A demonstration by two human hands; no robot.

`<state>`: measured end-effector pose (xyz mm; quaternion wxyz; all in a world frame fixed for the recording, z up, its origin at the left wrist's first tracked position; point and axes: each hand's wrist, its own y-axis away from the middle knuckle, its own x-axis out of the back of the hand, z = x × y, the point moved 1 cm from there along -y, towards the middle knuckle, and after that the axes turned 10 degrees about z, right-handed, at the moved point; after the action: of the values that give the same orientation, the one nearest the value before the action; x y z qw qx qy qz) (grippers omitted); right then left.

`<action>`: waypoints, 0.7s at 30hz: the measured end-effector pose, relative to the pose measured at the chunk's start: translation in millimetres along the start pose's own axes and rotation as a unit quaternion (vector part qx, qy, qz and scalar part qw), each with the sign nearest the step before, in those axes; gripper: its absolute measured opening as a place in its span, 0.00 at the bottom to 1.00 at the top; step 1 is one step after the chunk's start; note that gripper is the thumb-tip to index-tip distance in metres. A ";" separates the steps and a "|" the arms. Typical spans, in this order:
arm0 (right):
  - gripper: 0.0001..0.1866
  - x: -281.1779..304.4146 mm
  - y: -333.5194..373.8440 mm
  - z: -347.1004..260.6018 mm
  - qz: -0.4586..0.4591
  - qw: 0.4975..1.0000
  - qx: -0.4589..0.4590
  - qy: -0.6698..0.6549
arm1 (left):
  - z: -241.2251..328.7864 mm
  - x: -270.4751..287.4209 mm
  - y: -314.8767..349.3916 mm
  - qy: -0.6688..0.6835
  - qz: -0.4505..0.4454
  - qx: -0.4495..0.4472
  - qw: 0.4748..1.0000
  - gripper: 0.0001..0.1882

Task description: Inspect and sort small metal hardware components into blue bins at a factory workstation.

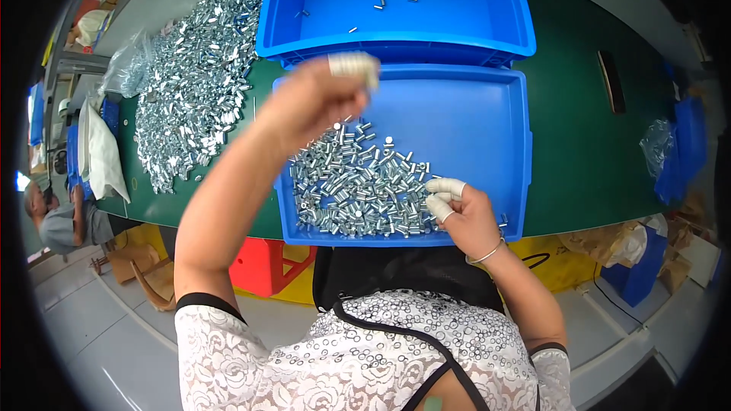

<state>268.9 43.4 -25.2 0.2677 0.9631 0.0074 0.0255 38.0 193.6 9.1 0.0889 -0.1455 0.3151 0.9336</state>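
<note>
Small silvery metal cylinders point(365, 190), some with a flat round head, lie heaped in the near blue tray point(472, 106), mostly in its left and front part. My left hand point(324, 99) is raised over the tray's far left corner, white covers on its fingertips; motion smears its fingers, and what they may hold cannot be made out. At the right edge of the heap is my right hand point(466, 217). Its thumb and forefinger, in white finger covers, are brought together in a pinch; anything between them is hidden.
Behind the tray stands a deeper blue bin point(411, 39) with several cylinders inside. A large metal-parts pile point(202, 76) covers the green table's point(563, 160) left side, beside a clear plastic bag point(129, 65). A dark flat object point(611, 81) lies right. Another person point(65, 217) is far left.
</note>
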 end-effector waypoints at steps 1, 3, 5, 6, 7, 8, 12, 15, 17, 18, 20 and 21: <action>0.11 10.6 -1.5 1.6 -0.002 1.000 0.007 0.018 | 26.4 -8.2 -12.1 -0.073 0.016 -0.095 0.993 0.13; 0.11 25.4 -4.1 5.6 -0.006 0.999 0.013 0.033 | 50.3 -35.9 -29.2 -0.154 0.172 -0.152 0.961 0.14; 0.11 30.5 -4.3 6.5 -0.030 0.998 0.024 0.043 | 42.6 -19.5 -47.6 -0.283 0.238 -0.246 0.896 0.13; 0.11 30.5 -4.4 7.1 -0.041 0.998 0.028 0.049 | 36.3 -10.0 -52.5 -0.399 0.287 -0.329 0.806 0.13; 0.11 28.6 -5.8 6.7 -0.046 0.998 0.028 0.045 | 31.7 1.5 -55.9 -0.503 0.327 -0.402 0.692 0.12; 0.11 29.0 -10.8 6.6 -0.038 0.996 0.045 0.063 | 21.8 -7.3 -48.4 -0.480 0.280 -0.372 0.744 0.11; 0.11 18.6 -36.5 -9.3 -0.022 0.980 0.131 0.150 | -51.9 -3.8 -6.6 -0.624 0.147 -0.272 0.718 0.08; 0.11 -1.7 -67.7 -22.1 -0.013 0.939 0.224 0.259 | -89.1 1.4 7.8 -0.670 0.149 -0.275 0.673 0.10; 0.10 -26.6 -88.7 -23.0 0.015 0.884 0.324 0.337 | -96.3 8.7 7.2 -0.665 0.151 -0.276 0.677 0.10; 0.10 -38.1 -95.7 -22.5 0.014 0.882 0.322 0.343 | -97.4 11.4 6.6 -0.660 0.150 -0.277 0.682 0.10; 0.09 -63.5 -107.7 -23.0 0.013 0.860 0.323 0.395 | -90.3 17.1 3.5 -0.662 0.144 -0.275 0.682 0.11; 0.09 -74.2 -112.9 -22.9 0.012 0.848 0.323 0.420 | -87.7 21.8 1.1 -0.662 0.141 -0.275 0.683 0.11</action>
<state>193.5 149.8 -67.1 -0.0881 0.8923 0.1156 0.4274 36.0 140.4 -64.0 0.0975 0.5387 -0.0797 0.8330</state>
